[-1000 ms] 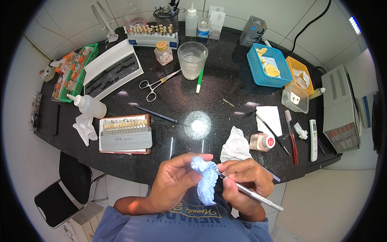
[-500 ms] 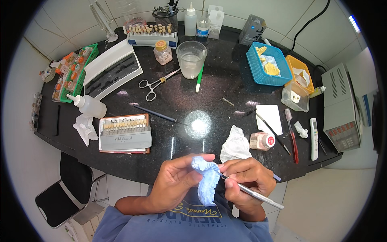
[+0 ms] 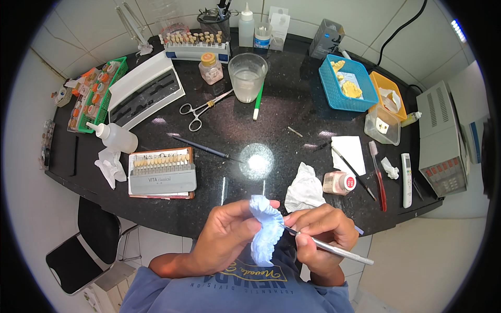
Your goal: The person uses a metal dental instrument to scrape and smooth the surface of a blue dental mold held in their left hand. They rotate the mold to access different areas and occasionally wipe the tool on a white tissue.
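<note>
My left hand (image 3: 223, 237) pinches a thin, curved, light-blue dental cast (image 3: 267, 232) between thumb and fingers, above my lap near the table's front edge. The cast stands on edge and has a scalloped, tooth-shaped rim on its right side. In my right hand (image 3: 330, 232) is a slim metal hand tool (image 3: 344, 253), gripped like a pen. Its dark, narrow tip meets the cast's right edge; the exact shape of the tip is too small to tell. Just beyond my right hand lie a crumpled white tissue (image 3: 304, 189) and a bottle of pinkish powder (image 3: 336, 183).
A shade guide (image 3: 162, 180), a thin dark brush (image 3: 203, 147), scissor-handled forceps (image 3: 195, 112) and a glass of cloudy liquid (image 3: 247, 78) occupy the left and middle. Rightward are a red toothbrush (image 3: 378, 177), a white remote (image 3: 406, 180) and a blue basket (image 3: 334, 96) with yellow casts.
The cast has turned slightly in my left hand, its upper end now higher. The tool's handle has shifted a little to the right with its tip still at the cast's edge.
</note>
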The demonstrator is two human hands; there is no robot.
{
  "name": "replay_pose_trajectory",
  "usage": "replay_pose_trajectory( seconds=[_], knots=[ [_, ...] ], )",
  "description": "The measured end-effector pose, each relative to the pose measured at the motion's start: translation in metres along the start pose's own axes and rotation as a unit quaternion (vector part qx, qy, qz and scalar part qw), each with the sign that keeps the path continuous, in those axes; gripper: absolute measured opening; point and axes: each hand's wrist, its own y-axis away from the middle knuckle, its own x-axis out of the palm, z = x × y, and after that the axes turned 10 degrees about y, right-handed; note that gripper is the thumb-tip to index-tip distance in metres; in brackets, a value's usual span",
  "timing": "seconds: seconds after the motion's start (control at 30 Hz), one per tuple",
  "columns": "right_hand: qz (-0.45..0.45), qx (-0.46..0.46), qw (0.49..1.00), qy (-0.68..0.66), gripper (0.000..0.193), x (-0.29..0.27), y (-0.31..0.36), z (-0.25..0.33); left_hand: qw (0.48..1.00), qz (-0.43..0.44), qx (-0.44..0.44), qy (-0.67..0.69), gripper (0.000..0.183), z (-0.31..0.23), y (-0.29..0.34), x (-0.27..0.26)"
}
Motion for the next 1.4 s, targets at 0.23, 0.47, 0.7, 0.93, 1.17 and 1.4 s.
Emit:
replay_pose_trajectory(
  seconds=[0.23, 0.47, 0.7, 0.93, 1.17, 1.4],
  knots=[
    [0.016, -0.014, 0.999, 0.035, 0.019, 0.000, -0.002, 0.006, 0.998, 0.060, 0.001, 0.029, 0.039, -0.003, 0.002, -0.007],
    [0.014, -0.016, 0.999, 0.048, 0.020, 0.001, -0.003, 0.004, 0.997, 0.065, 0.033, -0.006, 0.040, -0.002, 0.001, -0.008],
    [0.014, -0.017, 0.998, 0.062, 0.019, 0.003, -0.007, 0.006, 0.996, 0.063, 0.061, -0.029, 0.042, 0.000, 0.000, -0.007],
    [0.013, -0.048, 0.994, 0.095, 0.018, 0.002, -0.008, 0.005, 0.999, 0.026, 0.027, -0.021, 0.043, -0.004, 0.003, 0.003],
    [0.028, -0.045, 0.990, 0.132, 0.020, 0.000, -0.010, 0.009, 0.998, 0.065, 0.017, 0.011, 0.040, -0.004, 0.002, -0.005],
    [0.073, -0.013, 0.983, 0.167, 0.019, -0.004, -0.017, 0.019, 0.998, 0.056, 0.029, 0.013, 0.041, 0.000, 0.002, -0.009]
  ],
)
